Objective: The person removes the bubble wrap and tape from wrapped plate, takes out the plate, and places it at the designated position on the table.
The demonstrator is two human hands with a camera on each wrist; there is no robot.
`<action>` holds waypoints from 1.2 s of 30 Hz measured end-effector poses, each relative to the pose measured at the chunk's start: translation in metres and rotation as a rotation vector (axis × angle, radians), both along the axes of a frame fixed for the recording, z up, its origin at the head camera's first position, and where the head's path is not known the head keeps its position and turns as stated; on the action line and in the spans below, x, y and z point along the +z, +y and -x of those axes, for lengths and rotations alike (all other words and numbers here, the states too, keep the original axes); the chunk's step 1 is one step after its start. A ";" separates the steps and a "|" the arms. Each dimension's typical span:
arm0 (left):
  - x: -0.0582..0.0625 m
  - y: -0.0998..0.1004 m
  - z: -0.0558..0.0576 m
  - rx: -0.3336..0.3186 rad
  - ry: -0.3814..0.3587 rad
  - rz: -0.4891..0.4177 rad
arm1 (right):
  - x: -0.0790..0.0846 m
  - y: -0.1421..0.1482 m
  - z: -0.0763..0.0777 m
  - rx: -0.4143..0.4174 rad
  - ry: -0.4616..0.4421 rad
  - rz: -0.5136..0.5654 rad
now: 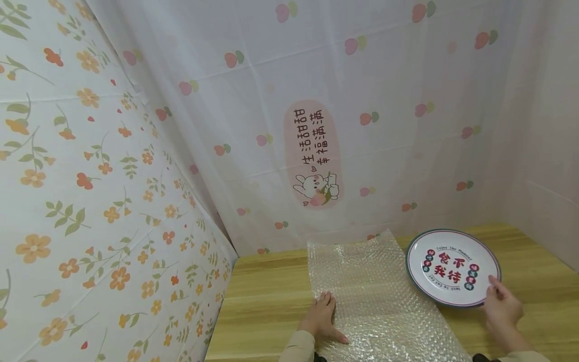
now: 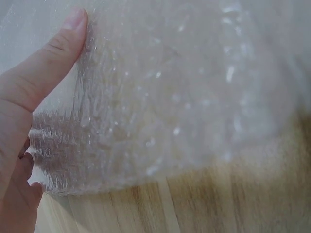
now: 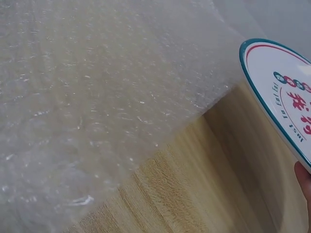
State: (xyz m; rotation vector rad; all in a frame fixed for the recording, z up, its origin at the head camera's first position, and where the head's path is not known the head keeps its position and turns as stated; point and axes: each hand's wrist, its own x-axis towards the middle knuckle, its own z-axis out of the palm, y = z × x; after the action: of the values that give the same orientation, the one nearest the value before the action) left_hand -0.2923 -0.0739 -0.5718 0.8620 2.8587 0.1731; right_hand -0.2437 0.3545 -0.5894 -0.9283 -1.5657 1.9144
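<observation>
A sheet of clear bubble wrap point(image 1: 366, 296) lies lengthwise on the wooden table. My left hand point(image 1: 322, 318) rests on its left edge, fingers pointing away from me. In the left wrist view, the thumb point(image 2: 58, 58) lies across the wrap and the other fingers are by its edge. To the right, my right hand point(image 1: 503, 306) pinches the near right rim of an oval white plate point(image 1: 484, 256), thumb on the upper face and fingers partly hidden. Green-rimmed and printed with red and green lettering, the plate point(image 3: 277, 73) is held beside the wrap, overlapping its right edge in the head view.
The wood-grain table point(image 1: 267, 296) extends to both sides of the wrap. A white curtain point(image 1: 253, 191) with fruit prints and a rabbit picture hangs along the back. Flowered cloth point(image 1: 113, 201) borders the left side, and a pale sheet point(image 1: 552, 151) the right.
</observation>
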 end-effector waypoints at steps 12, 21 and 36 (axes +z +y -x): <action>0.000 -0.001 -0.001 0.001 0.009 -0.009 | 0.002 0.008 0.000 -0.067 -0.079 0.032; 0.002 -0.001 -0.004 -0.005 0.009 -0.006 | 0.018 0.000 -0.009 -0.092 -0.092 0.059; 0.000 -0.001 -0.001 -0.003 0.009 -0.041 | 0.006 0.010 -0.004 -0.125 -0.079 0.018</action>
State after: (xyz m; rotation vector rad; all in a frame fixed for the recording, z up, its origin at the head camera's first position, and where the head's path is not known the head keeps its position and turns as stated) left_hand -0.2909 -0.0752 -0.5720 0.8764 2.8722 0.2292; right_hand -0.2399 0.3645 -0.5834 -1.0956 -1.4996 1.8278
